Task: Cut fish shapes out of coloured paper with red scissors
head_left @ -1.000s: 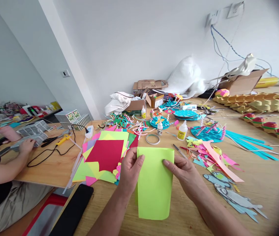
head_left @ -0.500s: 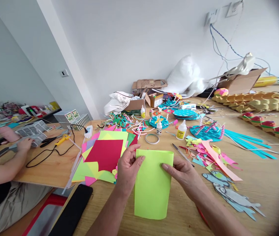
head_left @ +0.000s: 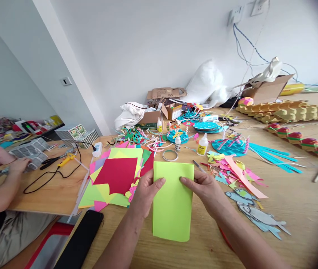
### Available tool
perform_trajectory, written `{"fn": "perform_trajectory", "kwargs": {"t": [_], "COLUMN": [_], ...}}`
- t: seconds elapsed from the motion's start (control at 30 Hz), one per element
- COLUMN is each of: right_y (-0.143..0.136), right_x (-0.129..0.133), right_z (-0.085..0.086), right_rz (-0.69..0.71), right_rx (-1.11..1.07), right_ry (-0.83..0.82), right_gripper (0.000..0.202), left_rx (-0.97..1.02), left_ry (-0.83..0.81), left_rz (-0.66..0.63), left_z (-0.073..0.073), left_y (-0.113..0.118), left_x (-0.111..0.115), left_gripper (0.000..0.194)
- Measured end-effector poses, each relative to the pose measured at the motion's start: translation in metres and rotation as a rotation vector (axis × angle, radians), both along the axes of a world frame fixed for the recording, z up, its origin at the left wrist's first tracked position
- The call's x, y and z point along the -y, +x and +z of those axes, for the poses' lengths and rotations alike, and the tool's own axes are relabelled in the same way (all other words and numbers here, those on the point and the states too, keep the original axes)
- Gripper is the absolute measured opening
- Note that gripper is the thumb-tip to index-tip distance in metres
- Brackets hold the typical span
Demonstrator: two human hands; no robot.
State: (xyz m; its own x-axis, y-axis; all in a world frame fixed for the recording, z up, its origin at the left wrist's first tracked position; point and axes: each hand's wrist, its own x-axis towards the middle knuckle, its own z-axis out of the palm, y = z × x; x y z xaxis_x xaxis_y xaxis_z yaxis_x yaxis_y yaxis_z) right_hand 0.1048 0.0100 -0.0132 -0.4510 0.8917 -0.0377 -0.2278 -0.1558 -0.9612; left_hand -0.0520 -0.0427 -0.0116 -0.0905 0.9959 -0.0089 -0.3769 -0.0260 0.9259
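A folded sheet of lime green paper [head_left: 172,209] hangs upright in front of me, above the wooden table. My left hand [head_left: 147,190] pinches its left edge near the top, thumb on the front and fingers behind. On the right edge, my right hand [head_left: 205,186] grips in the same way, its fingers mostly hidden behind the sheet. Left of my left hand lies a pile of coloured paper with a red sheet [head_left: 116,173] on top. Small pink and yellow cut-outs [head_left: 130,192] lie beside that sheet.
Behind the paper are a roll of tape [head_left: 170,155] and glue bottles [head_left: 202,145]. Paper scraps [head_left: 226,170] and fish cut-outs [head_left: 256,215] lie right. A black phone-like object [head_left: 82,239] is at front left. Another person's hand [head_left: 20,165] rests farther left.
The green paper is slightly higher in view and turned more squarely to me, its top edges closer together. Both hands still hold it. The whole view has shifted a little.
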Motion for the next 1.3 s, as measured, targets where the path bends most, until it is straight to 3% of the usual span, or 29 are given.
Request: {"fn": "perform_trajectory", "kwargs": {"t": [0.17, 0.43, 0.67, 0.87, 1.03, 1.2, 1.3], "right_y": [0.001, 0.005, 0.001, -0.001, -0.002, 0.0, 0.002], "right_x": [-0.001, -0.008, -0.006, -0.003, 0.003, 0.005, 0.007], "right_z": [0.008, 0.01, 0.008, 0.007, 0.003, -0.003, -0.003], "right_rz": [0.01, -0.19, -0.016, -0.119, 0.063, -0.013, 0.072], "right_rx": [0.027, 0.156, 0.183, 0.167, 0.142, 0.143, 0.153], "right_ry": [0.018, 0.207, 0.239, 0.229, 0.151, 0.112, 0.107], "right_gripper": [0.036, 0.04, 0.042, 0.044, 0.039, 0.038, 0.041], "left_rx": [-0.075, -0.121, -0.084, -0.059, -0.027, -0.007, 0.008], "left_ry": [-0.045, -0.069, -0.003, 0.02, 0.066, 0.098, 0.149], "left_rz": [0.039, 0.048, 0.153, 0.156, 0.241, 0.24, 0.249], "left_z": [-0.008, -0.009, 0.006, 0.013, 0.016, 0.019, 0.022], "left_y": [0.002, -0.003, -0.007, -0.004, -0.005, -0.005, -0.006], "left_x": [0.003, 0.003, -0.001, -0.009, -0.018, -0.026, -0.032], "left_gripper": [0.034, 0.035, 0.035, 0.032, 0.033, 0.031, 0.028]}}
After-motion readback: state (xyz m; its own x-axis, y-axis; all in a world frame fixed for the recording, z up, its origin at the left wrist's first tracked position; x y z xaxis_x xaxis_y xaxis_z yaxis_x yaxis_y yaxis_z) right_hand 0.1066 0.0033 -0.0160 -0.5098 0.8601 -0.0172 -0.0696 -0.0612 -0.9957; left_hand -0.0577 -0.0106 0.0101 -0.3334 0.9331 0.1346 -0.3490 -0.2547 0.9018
